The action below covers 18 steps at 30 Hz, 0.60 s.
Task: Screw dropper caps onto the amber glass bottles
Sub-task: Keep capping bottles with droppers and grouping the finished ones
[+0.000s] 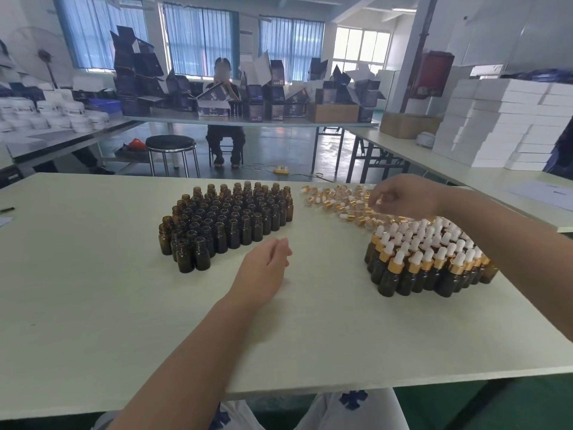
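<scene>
Workshop light falls from tall curtained windows onto a pale table [93, 305] that fills the foreground. On its left-centre stands a tight cluster of uncapped amber bottles [229, 221], all upright with open necks. Toward the far right edge lies a loose pile of dropper caps [338, 200], gold collars and white bulbs lying on their sides in all directions. Just in front of that pile, at the right, stands a second cluster of capped bottles [428, 256], each topped with a gold ring and white bulb.

The person's left hand [263, 271] hovers low over the bare table between the two clusters, near the closest uncapped bottles but apart from them; its fingers are straight and relaxed and it holds nothing. The right hand [400, 197] reaches across the capped bottles to the near edge of the cap pile, knuckles up and fingers curled downward; whether the fingertips have hold of a cap cannot be told.

Beyond the table, a seated person [224, 119] works behind stacked dark cartons [279, 94]. A round black stool [170, 142] stands on the floor, and white boxes [496, 119] are piled on a table at the right
</scene>
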Available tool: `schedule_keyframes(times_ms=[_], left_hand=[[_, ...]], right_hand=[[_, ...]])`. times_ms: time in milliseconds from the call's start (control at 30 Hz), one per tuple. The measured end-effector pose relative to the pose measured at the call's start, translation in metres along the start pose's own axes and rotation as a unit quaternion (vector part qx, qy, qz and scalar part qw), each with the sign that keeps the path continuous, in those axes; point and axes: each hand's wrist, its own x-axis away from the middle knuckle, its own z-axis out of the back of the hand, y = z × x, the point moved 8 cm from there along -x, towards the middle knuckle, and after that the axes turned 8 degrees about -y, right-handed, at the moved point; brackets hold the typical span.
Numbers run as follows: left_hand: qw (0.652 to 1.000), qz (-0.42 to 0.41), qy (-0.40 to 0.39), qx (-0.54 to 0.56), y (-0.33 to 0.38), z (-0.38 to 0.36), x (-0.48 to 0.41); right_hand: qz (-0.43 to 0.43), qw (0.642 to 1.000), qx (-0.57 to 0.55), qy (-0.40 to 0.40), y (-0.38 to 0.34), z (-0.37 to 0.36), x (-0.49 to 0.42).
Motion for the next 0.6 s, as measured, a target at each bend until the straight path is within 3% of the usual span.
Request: schedule_keyframes(times_ms=[133, 300, 433, 600], left_hand=[[1.0, 0.003, -0.003, 0.011, -0.002, 0.0, -0.001], [0.999, -0.006, 0.027, 0.025, 0.002, 0.005, 0.0], [0.986, 0.003, 0.134, 0.099, 0.002, 0.025, 0.005], [0.942, 0.035, 0.263, 0.208, -0.007, 0.05, 0.014]], right_hand=[[-0.078, 0.989, 0.1, -0.074, 0.025, -0.023, -0.041], [-0.104, 0.965, 0.178, -0.16, 0.033, -0.052, -0.066], [-0.114, 0.953, 0.22, -0.177, 0.035, -0.06, -0.071], [-0.117, 0.952, 0.216, -0.183, 0.037, -0.064, -0.074]])
